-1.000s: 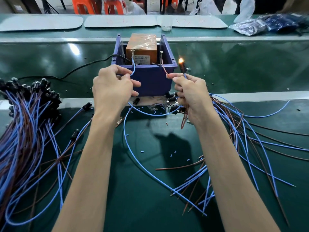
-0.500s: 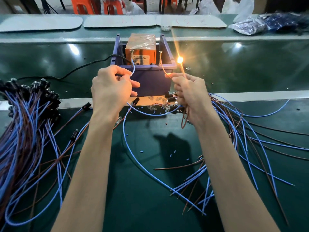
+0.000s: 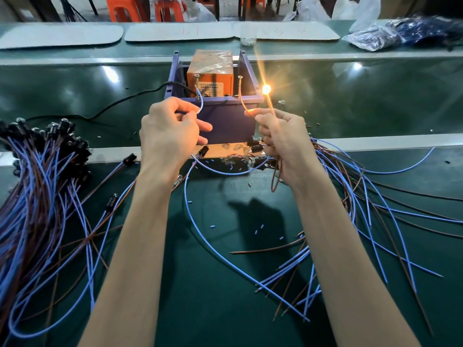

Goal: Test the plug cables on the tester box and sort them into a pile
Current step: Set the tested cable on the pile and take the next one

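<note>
The tester box (image 3: 210, 68) is an orange unit inside a purple bin (image 3: 225, 116), with two upright metal posts in front of it. My left hand (image 3: 170, 134) pinches a blue wire (image 3: 200, 103) whose end touches the left post. My right hand (image 3: 283, 141) pinches a brown wire (image 3: 244, 106) that reaches the right post, and holds up a small bulb (image 3: 266, 89) that glows bright orange. A large pile of blue and brown plug cables (image 3: 37, 184) lies at the left. A looser spread of cables (image 3: 363, 209) lies at the right.
A black power cord (image 3: 125, 101) runs from the bin to the left. Small bulbs and black plugs (image 3: 240, 151) litter the metal rail in front of the bin. Grey mats (image 3: 180, 32) and plastic bags (image 3: 390, 33) lie along the far side.
The bulb above my right hand has grown much brighter. Both hands stay in nearly the same place, holding the wires at the posts.
</note>
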`<state>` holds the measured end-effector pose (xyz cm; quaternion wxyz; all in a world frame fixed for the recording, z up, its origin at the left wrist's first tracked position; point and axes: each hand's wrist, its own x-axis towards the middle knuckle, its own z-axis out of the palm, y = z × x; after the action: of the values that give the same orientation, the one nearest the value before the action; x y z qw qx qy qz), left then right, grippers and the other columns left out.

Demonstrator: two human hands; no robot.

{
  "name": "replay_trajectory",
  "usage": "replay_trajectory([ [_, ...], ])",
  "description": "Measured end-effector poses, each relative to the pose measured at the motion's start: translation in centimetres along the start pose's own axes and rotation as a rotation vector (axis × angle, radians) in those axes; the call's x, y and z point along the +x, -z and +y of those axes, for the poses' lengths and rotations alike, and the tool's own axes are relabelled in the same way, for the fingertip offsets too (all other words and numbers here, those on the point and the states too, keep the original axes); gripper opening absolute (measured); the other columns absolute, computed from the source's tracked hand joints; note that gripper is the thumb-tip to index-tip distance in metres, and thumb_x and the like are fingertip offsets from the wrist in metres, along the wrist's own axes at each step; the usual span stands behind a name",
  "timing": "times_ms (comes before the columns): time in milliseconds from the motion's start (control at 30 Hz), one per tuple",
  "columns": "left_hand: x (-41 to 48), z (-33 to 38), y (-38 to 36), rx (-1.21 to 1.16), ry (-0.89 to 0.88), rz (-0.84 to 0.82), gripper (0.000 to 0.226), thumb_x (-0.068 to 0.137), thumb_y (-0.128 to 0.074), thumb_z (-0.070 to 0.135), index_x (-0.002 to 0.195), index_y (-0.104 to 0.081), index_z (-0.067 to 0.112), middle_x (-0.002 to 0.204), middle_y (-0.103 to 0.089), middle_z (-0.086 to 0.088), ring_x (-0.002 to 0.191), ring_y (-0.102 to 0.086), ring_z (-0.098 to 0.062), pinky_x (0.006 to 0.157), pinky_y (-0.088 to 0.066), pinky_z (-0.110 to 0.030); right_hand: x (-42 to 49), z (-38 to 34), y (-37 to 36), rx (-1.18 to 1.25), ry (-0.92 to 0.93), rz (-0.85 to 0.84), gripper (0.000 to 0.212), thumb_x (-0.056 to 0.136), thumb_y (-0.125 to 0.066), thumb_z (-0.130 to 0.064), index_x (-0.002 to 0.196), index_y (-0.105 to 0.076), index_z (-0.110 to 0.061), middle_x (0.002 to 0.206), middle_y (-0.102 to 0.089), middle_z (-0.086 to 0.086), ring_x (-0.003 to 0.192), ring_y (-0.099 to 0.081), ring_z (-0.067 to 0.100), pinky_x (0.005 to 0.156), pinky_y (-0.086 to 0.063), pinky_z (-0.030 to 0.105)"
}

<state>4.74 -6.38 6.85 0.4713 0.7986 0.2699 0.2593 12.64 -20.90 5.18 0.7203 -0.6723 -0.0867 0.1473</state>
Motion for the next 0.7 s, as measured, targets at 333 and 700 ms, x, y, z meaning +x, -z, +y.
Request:
replay_trajectory([
  [333, -1.2, 0.7, -1.4, 0.008, -0.158, -0.15, 0.031, 0.092, -0.047, 0.008, 0.092, -0.061, 0.036, 0.068, -0.072, 0.012, 0.049, -0.065, -0.007, 0.069, -0.054, -0.026, -0.5, -0.6, -0.6, -0.103, 0.031, -0.111, 0.025, 0.096, -0.049, -0.008, 0.083, -0.068, -0.017, 0.048, -0.053, -0.009, 0.038, -0.042, 0.0, 0.041, -0.034, 0.01],
  [700, -1.3, 0.6, -2.1, 0.406, -0.166, -0.372, 0.045, 0.076, -0.04, 0.024, 0.108, -0.069, 0.035, 0.102, -0.072, -0.005, 0.099, -0.063, -0.032, 0.092, -0.05, -0.041, -0.4, -2.1, 0.1, -0.262, -0.115, -0.151, 0.038, 0.103, -0.037, -0.033, 0.084, -0.066, -0.016, 0.071, -0.072, -0.001, 0.067, -0.065, 0.009, 0.055, -0.044, 0.019],
])
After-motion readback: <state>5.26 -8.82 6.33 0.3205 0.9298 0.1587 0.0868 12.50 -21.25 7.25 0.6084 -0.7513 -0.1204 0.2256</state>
